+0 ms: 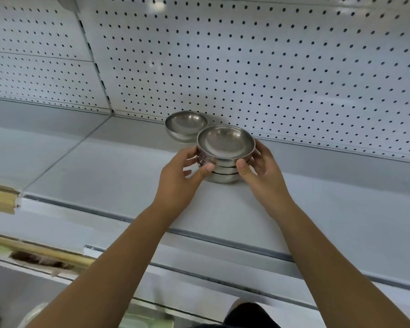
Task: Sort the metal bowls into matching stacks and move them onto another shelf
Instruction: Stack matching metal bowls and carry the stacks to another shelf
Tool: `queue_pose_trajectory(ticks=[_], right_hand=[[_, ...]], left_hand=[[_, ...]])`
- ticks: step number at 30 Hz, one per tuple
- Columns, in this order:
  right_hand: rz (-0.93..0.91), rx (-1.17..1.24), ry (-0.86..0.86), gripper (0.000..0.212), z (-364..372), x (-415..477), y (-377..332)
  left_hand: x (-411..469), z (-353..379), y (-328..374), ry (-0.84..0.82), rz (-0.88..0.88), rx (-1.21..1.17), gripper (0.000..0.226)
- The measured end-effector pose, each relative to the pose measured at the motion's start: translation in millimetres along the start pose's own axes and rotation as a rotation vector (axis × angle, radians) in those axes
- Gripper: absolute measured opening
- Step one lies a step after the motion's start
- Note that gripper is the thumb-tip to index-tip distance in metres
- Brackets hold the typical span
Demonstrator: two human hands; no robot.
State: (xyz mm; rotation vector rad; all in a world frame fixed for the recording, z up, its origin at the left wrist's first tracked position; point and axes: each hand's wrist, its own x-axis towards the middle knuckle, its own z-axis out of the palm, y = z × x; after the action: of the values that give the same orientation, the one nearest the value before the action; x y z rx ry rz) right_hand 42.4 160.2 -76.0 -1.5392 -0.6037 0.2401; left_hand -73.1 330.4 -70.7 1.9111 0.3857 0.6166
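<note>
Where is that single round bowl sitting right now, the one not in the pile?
In the head view the single bowl stands on the grey shelf, against the pegboard back wall, just behind and left of the stack of bowls held between both hands.

Both forearms are bare, no sleeves, rings or watch showing.
</note>
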Motion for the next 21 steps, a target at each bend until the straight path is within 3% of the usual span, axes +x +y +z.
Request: queue_pose_trajectory(ticks=[3, 7, 12, 15, 21], right_hand=[[0.039, 0.045, 0.019, 0.086, -6, -2, 6], [0.063, -0.019, 0.003, 0.106, -5, 1, 14], [0.063, -0.014, 0.061, 0.109, -3, 1, 18], [0.053, -0.023, 0.085, 0.108, -2, 1, 20], [0.052, -0.042, 0.103, 0.110, -4, 2, 20]], left_hand=[[14, -1, -2, -0.015, 0.018, 0.004, 0.031], [38, -11, -13, 0.172, -0.013, 0.099, 0.035], [73, -21, -23, 0.158, -0.118, 0.304, 0.051], [84, -17, -26, 0.140, -0.156, 0.290, 0.052], [94, -18, -41, 0.251, -0.130, 0.201, 0.024]])
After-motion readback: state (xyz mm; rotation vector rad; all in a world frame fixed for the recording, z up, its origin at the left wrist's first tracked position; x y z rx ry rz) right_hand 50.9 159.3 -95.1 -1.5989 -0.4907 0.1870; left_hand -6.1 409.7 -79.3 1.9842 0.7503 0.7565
